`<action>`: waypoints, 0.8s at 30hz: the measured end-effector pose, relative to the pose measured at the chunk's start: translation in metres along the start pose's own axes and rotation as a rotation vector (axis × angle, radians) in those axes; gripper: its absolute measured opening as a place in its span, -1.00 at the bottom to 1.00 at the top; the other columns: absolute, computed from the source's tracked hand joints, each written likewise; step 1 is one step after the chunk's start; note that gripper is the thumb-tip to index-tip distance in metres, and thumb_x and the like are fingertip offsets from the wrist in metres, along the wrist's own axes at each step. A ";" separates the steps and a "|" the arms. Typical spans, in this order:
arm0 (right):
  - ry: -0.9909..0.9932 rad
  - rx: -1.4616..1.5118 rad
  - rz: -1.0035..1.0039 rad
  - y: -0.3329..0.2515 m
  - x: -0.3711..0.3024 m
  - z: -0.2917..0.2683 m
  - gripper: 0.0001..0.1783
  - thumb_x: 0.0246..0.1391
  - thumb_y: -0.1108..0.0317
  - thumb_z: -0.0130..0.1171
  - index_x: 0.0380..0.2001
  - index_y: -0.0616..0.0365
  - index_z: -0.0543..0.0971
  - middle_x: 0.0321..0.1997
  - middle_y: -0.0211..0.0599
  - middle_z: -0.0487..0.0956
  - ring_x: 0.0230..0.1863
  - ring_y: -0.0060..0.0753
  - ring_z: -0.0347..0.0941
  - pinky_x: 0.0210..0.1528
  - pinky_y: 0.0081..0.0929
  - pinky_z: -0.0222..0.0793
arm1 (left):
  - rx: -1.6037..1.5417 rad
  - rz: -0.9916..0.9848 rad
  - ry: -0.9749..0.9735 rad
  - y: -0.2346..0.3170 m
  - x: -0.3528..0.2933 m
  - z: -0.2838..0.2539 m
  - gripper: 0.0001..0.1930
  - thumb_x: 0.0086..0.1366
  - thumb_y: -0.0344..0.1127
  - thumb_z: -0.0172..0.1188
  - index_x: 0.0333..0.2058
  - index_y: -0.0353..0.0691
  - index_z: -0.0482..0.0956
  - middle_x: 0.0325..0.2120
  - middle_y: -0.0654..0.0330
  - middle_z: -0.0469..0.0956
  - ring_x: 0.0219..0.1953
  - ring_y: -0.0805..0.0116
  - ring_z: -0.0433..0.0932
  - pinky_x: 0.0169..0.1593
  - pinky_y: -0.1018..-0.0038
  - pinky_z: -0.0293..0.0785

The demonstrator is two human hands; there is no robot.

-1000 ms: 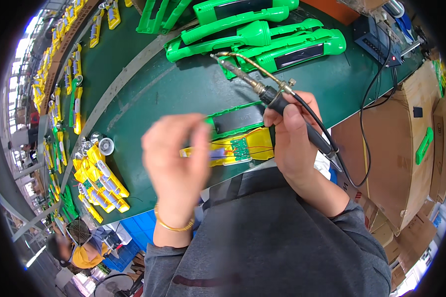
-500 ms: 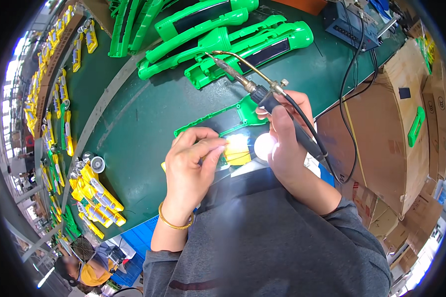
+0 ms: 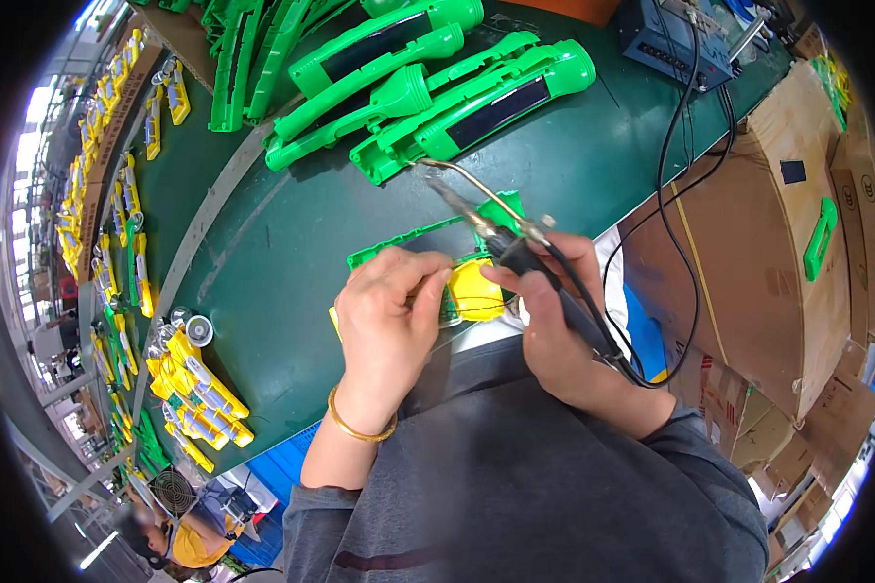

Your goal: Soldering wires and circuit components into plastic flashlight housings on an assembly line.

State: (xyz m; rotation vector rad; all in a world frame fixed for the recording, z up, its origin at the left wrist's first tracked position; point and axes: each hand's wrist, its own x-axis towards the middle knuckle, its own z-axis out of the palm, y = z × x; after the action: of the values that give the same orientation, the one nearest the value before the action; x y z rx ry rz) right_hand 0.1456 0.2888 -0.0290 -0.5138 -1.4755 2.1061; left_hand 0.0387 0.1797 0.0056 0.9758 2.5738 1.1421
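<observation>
My right hand (image 3: 559,321) is closed round the black handle of a soldering iron (image 3: 544,282) with a thin brass tube beside its tip. The tip points up and left, over the table, apart from the work. My left hand (image 3: 389,306) is closed, thumb and fingertips pinching at the edge of a yellow plastic part (image 3: 476,291). Beside those fingertips a bit of green circuit board shows, and a thin dark wire crosses the yellow part. The left hand hides most of the board. Just behind lies a green half-shell (image 3: 501,209) of a torch housing.
Several green torch housings (image 3: 515,107) lie at the back of the green table (image 3: 282,233). Yellow torch parts (image 3: 199,394) are piled at the left. A blue soldering station (image 3: 676,49) with black cables stands back right. Cardboard boxes (image 3: 739,282) are at the right; another person sits lower left.
The bright light at the yellow part has gone out. My right hand has moved down a little with the soldering iron, and its tip has dropped. My left hand keeps its pinch.
</observation>
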 end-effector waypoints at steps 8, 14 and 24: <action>0.119 0.024 -0.142 0.001 0.032 -0.029 -0.69 0.22 0.26 -0.04 -0.06 0.20 0.28 -0.11 -0.18 0.42 -0.07 -0.36 0.43 0.13 -0.16 0.29 | 0.145 0.070 -0.125 -0.003 0.009 0.008 -0.92 0.04 -0.51 0.20 -0.43 -0.30 0.52 -0.50 0.12 0.51 -0.43 0.17 0.53 -0.33 0.38 0.42; -0.127 0.204 0.030 0.009 0.054 -0.013 -0.69 0.21 0.27 0.02 -0.11 0.27 0.31 -0.14 -0.22 0.38 -0.09 -0.40 0.42 0.08 -0.18 0.39 | 0.061 0.037 -0.046 0.005 0.005 0.006 -0.95 0.06 -0.53 0.15 -0.46 -0.27 0.50 -0.49 0.07 0.48 -0.45 0.05 0.49 -0.37 0.28 0.41; -0.236 0.285 0.048 0.018 0.044 -0.022 -0.58 0.12 0.20 0.15 -0.08 0.22 0.31 -0.15 -0.27 0.43 -0.09 -0.45 0.40 0.02 -0.39 0.31 | 0.126 -0.059 -0.109 0.000 0.010 -0.004 -0.94 0.03 -0.49 0.15 -0.48 -0.28 0.58 -0.55 0.06 0.49 -0.51 0.08 0.50 -0.42 0.29 0.41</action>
State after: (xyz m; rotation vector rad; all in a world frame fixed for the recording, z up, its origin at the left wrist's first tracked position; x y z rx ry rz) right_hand 0.1199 0.3272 -0.0537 -0.2004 -1.2606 2.4303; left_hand 0.0295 0.1837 0.0093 0.9527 2.5939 0.8963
